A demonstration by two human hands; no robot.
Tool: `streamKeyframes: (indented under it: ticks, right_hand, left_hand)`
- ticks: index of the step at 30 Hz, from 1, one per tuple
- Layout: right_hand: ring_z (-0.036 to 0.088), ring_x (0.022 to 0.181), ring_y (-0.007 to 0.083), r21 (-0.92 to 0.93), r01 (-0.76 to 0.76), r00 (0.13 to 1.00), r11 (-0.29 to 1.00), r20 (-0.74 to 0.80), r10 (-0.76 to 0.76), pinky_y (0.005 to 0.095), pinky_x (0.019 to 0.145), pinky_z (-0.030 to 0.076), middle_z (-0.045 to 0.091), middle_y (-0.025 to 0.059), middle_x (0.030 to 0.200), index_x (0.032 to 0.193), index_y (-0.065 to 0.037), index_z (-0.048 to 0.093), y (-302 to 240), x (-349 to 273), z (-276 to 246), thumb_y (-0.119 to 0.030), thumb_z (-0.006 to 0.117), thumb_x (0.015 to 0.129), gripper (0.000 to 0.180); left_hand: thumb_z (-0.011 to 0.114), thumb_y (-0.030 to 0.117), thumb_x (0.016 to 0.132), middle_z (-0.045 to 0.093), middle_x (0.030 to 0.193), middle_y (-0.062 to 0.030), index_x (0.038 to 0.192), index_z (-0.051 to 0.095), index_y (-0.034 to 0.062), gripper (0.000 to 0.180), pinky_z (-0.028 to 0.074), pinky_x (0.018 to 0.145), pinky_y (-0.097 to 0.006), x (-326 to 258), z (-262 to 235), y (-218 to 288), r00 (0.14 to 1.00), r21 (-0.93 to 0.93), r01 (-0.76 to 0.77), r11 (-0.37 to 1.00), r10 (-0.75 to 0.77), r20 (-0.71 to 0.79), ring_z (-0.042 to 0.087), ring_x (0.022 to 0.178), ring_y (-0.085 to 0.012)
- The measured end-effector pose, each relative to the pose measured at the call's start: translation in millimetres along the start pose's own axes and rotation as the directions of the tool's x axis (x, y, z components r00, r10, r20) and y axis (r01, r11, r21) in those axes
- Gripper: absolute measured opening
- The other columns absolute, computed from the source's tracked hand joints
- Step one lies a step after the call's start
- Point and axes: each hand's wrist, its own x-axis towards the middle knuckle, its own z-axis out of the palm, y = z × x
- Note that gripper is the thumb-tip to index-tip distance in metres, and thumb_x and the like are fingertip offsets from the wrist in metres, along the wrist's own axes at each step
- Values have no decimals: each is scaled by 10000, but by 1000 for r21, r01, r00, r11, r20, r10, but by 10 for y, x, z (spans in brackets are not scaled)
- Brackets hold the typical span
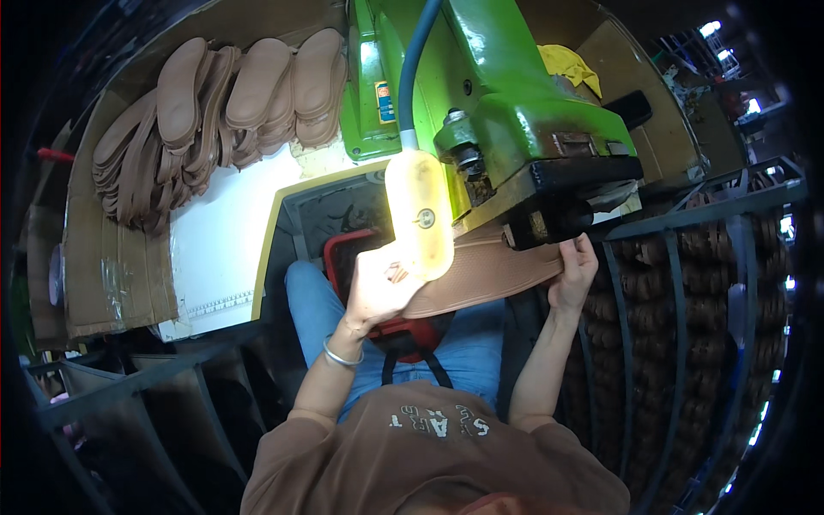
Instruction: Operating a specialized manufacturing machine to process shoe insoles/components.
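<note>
A brown shoe sole (485, 275) stretches between my two hands, its upper edge beneath the dark head (558, 202) of a green machine (515, 112). My left hand (378, 285) grips the sole's left end, its fingers partly hidden by a bright lamp (419, 206). At the other end, my right hand (573, 275) pinches the sole between thumb and fingers, close to the machine head. The machine covers part of the sole's far edge, so where they touch cannot be made out.
Stacks of brown soles (257, 81) fill the back left of a white table (206, 240), beside a cardboard wall (129, 275). Metal racks stand on both sides; the right rack (712, 202) carries many brown pieces. A yellow cloth (571, 69) lies behind the machine.
</note>
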Motion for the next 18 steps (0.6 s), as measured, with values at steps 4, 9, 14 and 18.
streamKeyframes:
  ticks: [4,9,14,18]
  right_hand:
    - [496,429,44,-37,-77,997,996,-1,77,168,318,335,599,33,670,887,-20,565,-40,-61,339,-191,600,868,176]
    - [501,515,29,-38,-187,965,982,181,191,158,419,376,575,4,692,873,-18,558,73,-156,568,-139,591,860,126]
    - [537,680,71,28,-93,958,995,276,82,195,635,444,584,20,813,966,25,574,90,-318,1039,-39,675,768,232]
    - [591,754,111,-3,-30,928,1000,373,29,228,689,480,621,61,869,973,40,580,121,-246,1110,-57,743,719,317]
  left_hand:
    - [692,3,756,663,841,-93,904,630,-52,169,486,706,-233,-116,-188,50,983,-165,163,973,-175,-62,612,759,-108]
    - [612,-15,763,637,779,-86,861,614,-71,113,454,628,-206,-371,-646,-97,961,-248,211,945,-247,-123,580,674,-96]
    - [648,17,770,602,736,-38,793,588,-35,83,421,577,-192,-935,-981,-412,936,-349,314,883,-349,-39,529,632,-58]
    - [750,75,723,635,794,-35,891,643,-50,236,478,644,-223,-958,-801,-433,807,20,514,858,-491,328,573,690,-79]
